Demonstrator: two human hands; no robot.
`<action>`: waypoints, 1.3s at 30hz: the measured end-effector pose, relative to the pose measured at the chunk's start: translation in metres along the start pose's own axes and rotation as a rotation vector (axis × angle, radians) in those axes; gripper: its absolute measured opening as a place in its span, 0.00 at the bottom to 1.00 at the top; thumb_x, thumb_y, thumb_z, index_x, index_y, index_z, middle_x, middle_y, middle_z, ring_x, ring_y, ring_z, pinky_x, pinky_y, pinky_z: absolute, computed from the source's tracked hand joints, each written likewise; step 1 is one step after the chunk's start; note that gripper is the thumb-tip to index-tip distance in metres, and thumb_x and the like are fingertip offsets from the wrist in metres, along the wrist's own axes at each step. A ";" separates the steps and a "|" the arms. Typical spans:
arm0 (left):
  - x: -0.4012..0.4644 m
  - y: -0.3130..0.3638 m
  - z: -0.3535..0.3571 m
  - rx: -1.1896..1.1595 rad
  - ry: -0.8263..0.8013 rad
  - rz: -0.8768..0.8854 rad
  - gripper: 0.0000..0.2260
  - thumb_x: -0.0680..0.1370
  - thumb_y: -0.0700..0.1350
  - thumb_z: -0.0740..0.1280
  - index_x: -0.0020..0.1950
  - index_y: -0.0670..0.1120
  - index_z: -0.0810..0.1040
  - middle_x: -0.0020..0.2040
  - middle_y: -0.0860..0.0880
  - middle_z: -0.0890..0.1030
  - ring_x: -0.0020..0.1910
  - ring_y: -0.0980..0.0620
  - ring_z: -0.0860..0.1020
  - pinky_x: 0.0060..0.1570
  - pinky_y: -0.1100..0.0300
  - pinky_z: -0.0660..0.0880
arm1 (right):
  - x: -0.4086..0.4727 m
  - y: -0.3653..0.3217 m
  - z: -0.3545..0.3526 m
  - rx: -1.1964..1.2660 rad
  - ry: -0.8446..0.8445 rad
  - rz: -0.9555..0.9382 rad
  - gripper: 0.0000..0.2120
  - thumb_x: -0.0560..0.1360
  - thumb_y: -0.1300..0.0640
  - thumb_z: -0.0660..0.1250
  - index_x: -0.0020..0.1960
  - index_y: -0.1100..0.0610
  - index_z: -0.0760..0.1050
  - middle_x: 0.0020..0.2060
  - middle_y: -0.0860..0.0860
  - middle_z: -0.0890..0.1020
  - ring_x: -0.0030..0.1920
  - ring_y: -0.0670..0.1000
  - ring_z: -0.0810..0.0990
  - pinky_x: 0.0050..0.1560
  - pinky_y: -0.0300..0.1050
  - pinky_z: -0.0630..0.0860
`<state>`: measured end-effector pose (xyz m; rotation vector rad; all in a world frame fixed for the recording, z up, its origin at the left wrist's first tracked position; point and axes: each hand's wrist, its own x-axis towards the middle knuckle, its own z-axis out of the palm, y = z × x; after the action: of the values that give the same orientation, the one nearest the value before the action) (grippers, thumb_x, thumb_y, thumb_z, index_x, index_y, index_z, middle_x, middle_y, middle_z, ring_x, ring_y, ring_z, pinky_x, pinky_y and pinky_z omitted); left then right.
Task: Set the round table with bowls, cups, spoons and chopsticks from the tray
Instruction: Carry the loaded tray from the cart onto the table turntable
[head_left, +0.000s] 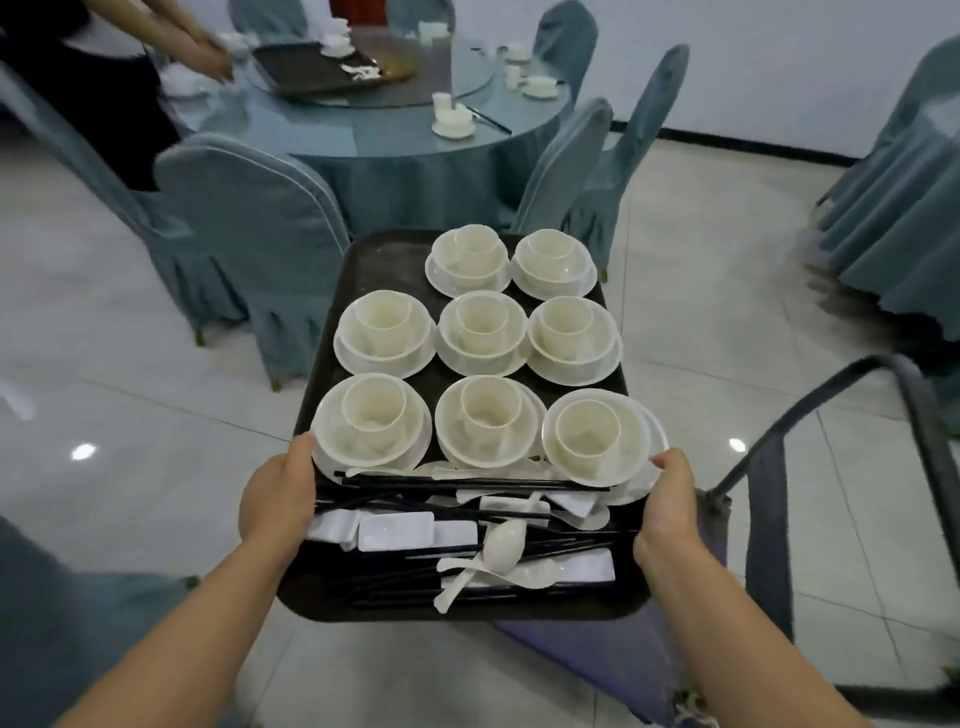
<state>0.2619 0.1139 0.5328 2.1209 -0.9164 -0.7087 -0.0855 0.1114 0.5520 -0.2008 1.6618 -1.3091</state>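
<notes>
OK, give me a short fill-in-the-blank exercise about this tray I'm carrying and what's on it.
1. The dark tray carries ____ cup-in-bowl sets.
2. The left hand and right hand grip the tray by its two ____.
3. The black chopsticks lie at the tray's ____ end.
4. The chair covers are ____.

Missing words: eight; sides; near; blue-grey

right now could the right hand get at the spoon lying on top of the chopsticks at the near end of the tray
Probably not yet. The right hand grips the tray edge, as does the left hand, so letting go could tip the load. The spoon itself lies uncovered on the chopsticks, close to that hand.
</notes>
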 end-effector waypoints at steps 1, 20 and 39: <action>-0.001 0.007 -0.020 -0.011 0.025 -0.009 0.31 0.70 0.65 0.50 0.41 0.40 0.78 0.38 0.44 0.80 0.38 0.46 0.76 0.39 0.50 0.71 | -0.012 -0.010 0.011 -0.017 -0.036 0.002 0.12 0.62 0.46 0.61 0.40 0.53 0.72 0.38 0.53 0.77 0.42 0.55 0.75 0.43 0.50 0.70; -0.065 -0.061 -0.317 -0.202 0.584 -0.375 0.33 0.69 0.69 0.50 0.54 0.46 0.76 0.52 0.44 0.77 0.53 0.42 0.75 0.51 0.49 0.69 | -0.229 -0.017 0.217 -0.305 -0.665 -0.084 0.05 0.67 0.51 0.61 0.37 0.51 0.72 0.38 0.50 0.77 0.42 0.52 0.74 0.42 0.47 0.70; -0.227 -0.287 -0.563 -0.256 1.017 -0.702 0.29 0.74 0.68 0.51 0.36 0.43 0.74 0.35 0.47 0.76 0.36 0.48 0.74 0.39 0.52 0.69 | -0.535 0.195 0.323 -0.664 -1.094 -0.029 0.13 0.66 0.50 0.62 0.47 0.56 0.76 0.43 0.54 0.79 0.44 0.55 0.77 0.45 0.48 0.74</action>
<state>0.6325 0.6512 0.6917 2.1310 0.4531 0.0251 0.5125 0.3201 0.7183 -1.1131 1.0337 -0.4100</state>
